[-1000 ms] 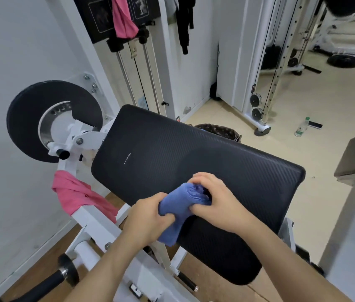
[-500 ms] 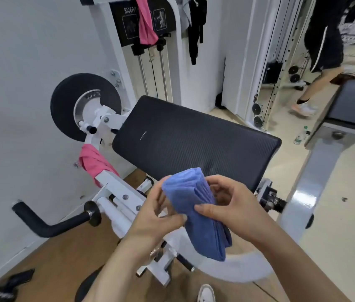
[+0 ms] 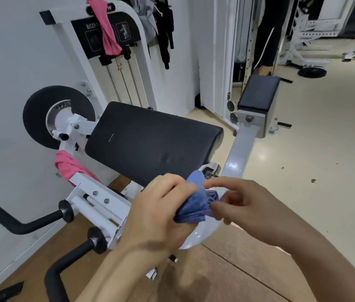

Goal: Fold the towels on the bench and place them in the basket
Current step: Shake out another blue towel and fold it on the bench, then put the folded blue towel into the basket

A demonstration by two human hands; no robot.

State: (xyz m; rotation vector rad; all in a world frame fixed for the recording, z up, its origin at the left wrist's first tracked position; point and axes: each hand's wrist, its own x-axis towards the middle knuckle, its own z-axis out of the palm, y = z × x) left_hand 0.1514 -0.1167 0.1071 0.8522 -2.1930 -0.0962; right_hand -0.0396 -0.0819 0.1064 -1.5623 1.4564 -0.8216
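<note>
A folded blue towel (image 3: 196, 202) is held in the air just in front of the black bench pad (image 3: 150, 142). My left hand (image 3: 161, 208) grips it, fingers curled round the bundle. My right hand (image 3: 239, 199) is beside the towel on the right, fingertips touching its edge and fingers loosely bent. A pink towel (image 3: 72, 165) is draped over the white frame left of the pad. Another pink towel (image 3: 107, 31) hangs on the weight-stack machine at the top. No basket is in view.
A black weight disc (image 3: 41, 114) and padded handles (image 3: 19, 223) stick out at the left. A second black seat pad (image 3: 259, 92) on a grey beam stands to the right. Dark clothes (image 3: 163, 29) hang on the wall. A person's legs (image 3: 268, 38) show at the back.
The towel has been lifted off the pad and carried back towards me. It has passed into my left hand's grip, and my right hand has loosened to a fingertip touch.
</note>
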